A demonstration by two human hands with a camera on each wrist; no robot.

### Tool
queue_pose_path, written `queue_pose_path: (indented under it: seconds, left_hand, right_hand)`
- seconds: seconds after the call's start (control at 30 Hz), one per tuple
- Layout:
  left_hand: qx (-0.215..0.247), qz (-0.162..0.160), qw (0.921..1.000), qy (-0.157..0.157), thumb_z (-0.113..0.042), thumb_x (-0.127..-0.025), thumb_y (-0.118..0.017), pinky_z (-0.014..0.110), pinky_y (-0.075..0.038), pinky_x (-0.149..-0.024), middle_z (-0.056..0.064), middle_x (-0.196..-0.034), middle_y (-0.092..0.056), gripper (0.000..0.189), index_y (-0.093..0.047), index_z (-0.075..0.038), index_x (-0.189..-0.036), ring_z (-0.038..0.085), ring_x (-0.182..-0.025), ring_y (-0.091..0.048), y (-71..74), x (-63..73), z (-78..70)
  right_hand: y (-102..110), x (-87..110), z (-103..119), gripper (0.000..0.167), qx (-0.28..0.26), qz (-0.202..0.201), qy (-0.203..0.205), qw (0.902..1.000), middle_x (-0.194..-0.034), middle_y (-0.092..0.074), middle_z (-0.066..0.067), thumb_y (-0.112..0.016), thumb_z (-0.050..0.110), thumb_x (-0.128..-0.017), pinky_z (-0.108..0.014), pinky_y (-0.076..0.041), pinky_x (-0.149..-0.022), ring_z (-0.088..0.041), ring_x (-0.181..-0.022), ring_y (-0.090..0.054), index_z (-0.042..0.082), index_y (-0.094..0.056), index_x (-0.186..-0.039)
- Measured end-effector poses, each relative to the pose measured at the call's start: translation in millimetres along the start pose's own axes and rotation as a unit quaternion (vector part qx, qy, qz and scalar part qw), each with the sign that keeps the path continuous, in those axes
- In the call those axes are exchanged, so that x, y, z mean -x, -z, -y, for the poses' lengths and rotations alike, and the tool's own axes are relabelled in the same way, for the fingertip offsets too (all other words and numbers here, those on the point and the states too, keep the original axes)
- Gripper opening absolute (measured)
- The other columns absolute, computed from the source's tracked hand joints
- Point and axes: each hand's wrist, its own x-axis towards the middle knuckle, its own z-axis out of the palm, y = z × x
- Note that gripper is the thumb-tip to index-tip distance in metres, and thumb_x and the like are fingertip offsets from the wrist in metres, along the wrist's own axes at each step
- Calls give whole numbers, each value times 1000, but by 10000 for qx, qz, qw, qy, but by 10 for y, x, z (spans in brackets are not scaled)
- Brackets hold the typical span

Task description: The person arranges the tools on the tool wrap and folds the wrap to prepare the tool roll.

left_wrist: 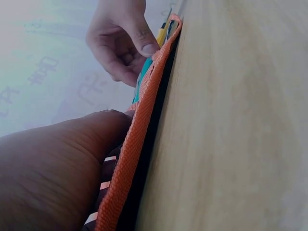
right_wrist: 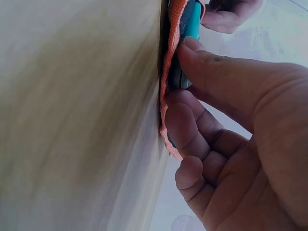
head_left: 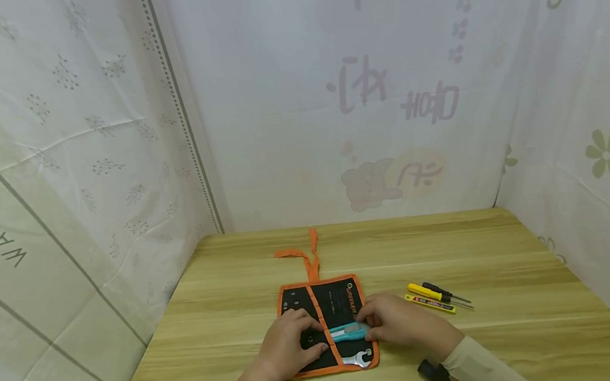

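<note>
A black tool pouch (head_left: 336,301) with orange trim lies unrolled on the table, also seen edge-on as an orange border (left_wrist: 147,98) in the left wrist view. A teal utility knife (head_left: 349,332) lies across it, its left end tucked under the orange pocket band. My right hand (head_left: 398,321) pinches the knife's right end between thumb and fingers; the right wrist view shows the thumb (right_wrist: 216,72) on it. My left hand (head_left: 290,344) holds the pouch at the pocket, thumb and index finger on either side of the knife's slot. An open-end wrench (head_left: 359,359) sits in a lower slot.
Right of the pouch lie a yellow-handled screwdriver (head_left: 425,291), a black-handled screwdriver (head_left: 436,289) and a flat yellow case (head_left: 429,304). A black object (head_left: 433,373) is beside my right wrist. Orange ties (head_left: 312,262) extend behind the pouch. Curtains (head_left: 331,121) enclose the table.
</note>
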Motion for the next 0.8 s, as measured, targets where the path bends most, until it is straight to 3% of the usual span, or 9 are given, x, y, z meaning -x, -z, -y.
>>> queue_pose_path:
  seconds: [0.3,0.57,0.8]
  left_hand:
    - [-2,71,9999,134,-47,-86,-86,34,-54,-83,-19,-97,-60,27,-77,-29,-104,4,-91,-55,9,-11,-30]
    - [11,-5,10000,66,-46,-86,-87,33,-54,-81,-18,-96,-61,27,-78,-28,-103,4,-90,-55,0,-10,-33]
    - [63,156,9995,261,-46,-86,-86,34,-54,-84,-20,-97,-60,27,-78,-29,-105,4,-93,-56,11,-18,-55]
  right_hand:
    - [-29,-49,34,25,131,-29,91,9999,-91,-59,13,-87,22,-89,-23,-49,-66,-4,-76,-55,19,-79,-112]
    - [-81,-105,58,23,186,-60,148,9997,-89,-59,15,-88,21,-88,-22,-49,-68,-2,-76,-54,17,-79,-109]
    - [-109,-139,110,23,299,-80,207,9993,-86,-57,15,-89,21,-86,-21,-47,-65,0,-74,-51,18,-80,-107]
